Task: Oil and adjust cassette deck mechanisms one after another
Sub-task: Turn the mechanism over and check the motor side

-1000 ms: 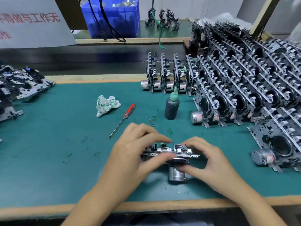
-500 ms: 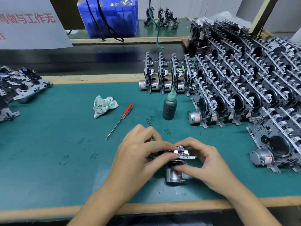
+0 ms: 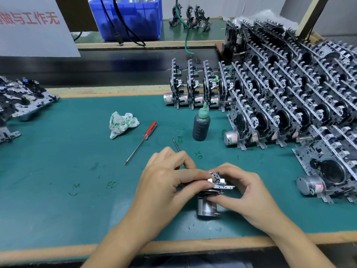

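Both hands have closed in over the mechanism (image 3: 216, 185) near the counter's (image 3: 58, 190) front edge, hiding more of it. The left hand (image 3: 166, 182) and right hand (image 3: 245, 188) each pinch it, likely adjusting; the oil bottle (image 3: 201, 126) stands untouched.

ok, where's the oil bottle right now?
Head view: the oil bottle stands upright on the green mat, right of centre, between the red-handled screwdriver and the stacked cassette mechanisms.
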`<state>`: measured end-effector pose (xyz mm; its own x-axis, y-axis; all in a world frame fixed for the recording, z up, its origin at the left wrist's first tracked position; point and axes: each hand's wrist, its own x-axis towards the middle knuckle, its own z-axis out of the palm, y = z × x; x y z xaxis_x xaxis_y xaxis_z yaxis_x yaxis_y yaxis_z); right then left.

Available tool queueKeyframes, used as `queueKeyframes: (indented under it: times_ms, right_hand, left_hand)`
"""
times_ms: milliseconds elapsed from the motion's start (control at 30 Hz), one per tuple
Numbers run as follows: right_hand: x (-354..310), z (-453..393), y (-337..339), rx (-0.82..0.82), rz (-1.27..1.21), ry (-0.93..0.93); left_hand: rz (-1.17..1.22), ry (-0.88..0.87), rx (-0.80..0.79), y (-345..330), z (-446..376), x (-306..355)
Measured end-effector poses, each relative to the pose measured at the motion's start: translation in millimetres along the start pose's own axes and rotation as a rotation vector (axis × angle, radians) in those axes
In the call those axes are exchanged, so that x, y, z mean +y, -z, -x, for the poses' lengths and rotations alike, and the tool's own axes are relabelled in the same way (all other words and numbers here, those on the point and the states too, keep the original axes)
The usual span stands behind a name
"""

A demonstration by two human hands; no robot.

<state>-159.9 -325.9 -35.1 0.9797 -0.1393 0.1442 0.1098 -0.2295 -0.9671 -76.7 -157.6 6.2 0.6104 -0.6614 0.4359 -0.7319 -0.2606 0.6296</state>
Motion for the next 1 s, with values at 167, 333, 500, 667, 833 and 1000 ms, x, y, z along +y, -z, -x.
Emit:
queueKeyframes:
  times_ms: [167, 333, 500, 667, 833, 1000]
  right_hand:
    - [0, -2, -1, -0.013, -0.021, -0.006]
    - [0, 2, -4, -0.002, -0.032, 0.013]
    - [-1, 10, 11, 0.068, 0.45, 0.124]
    - [9, 21, 13, 0.156, 0.824, 0.313]
    - [10, 22, 14, 0.161, 0.829, 0.307]
    - [0, 14, 14, 0.115, 0.597, 0.143]
  left_hand:
    - [-0.017, -0.001, -0.009, 1, -1, 1]
    - [-0.008, 0.019, -0.005, 1, 0, 1]
    - [0.013, 0.033, -0.007, 1, -1, 1]
    - [0.002, 0.041, 0.004, 1, -1, 3]
    - [0.014, 0.053, -0.009, 1, -1, 3]
    - [0.014, 0.054, -0.016, 1, -1, 2]
